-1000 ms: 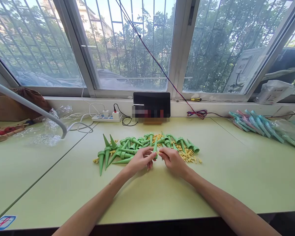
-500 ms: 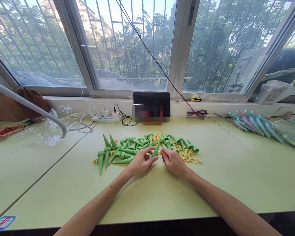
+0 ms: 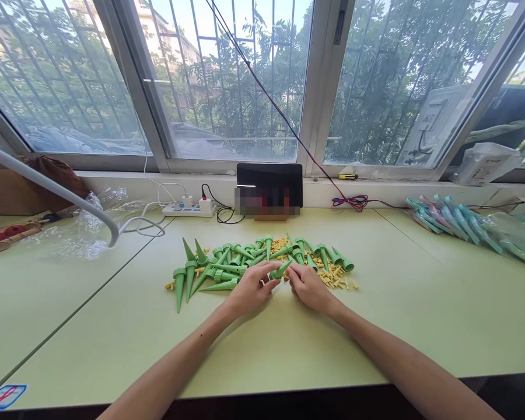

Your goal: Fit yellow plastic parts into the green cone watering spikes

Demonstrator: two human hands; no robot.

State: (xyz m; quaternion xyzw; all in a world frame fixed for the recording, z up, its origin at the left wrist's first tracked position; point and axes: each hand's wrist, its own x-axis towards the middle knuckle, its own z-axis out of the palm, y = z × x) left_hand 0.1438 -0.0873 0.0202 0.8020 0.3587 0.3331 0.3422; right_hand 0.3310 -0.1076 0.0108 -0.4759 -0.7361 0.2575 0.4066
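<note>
A green plastic watering spike (image 3: 282,270) is gripped in my left hand (image 3: 256,287), its pointed tip slanting up to the right. Close beside it, my right hand (image 3: 307,284) has thumb and fingers pinched together on a small yellow plastic fitting (image 3: 286,277), mostly covered by the fingertips. Whether the fitting touches the spike I cannot tell. Beyond both hands lies a heap of green spikes (image 3: 230,269) with wide ribbed caps. Loose yellow fittings (image 3: 335,279) are scattered by my right hand, and more (image 3: 280,247) lie behind the spikes.
A dark-screened tablet (image 3: 269,181) stands at the back of the pale green table (image 3: 289,344). Left of it are a power strip (image 3: 175,210) and a white curved tube (image 3: 65,189). Bagged items (image 3: 455,219) lie at the right. A yellow cutter (image 3: 347,177) rests on the sill.
The spike in my left hand has tipped from nearly upright toward the right, its point now near my right fingers. Both hands stay almost in place.
</note>
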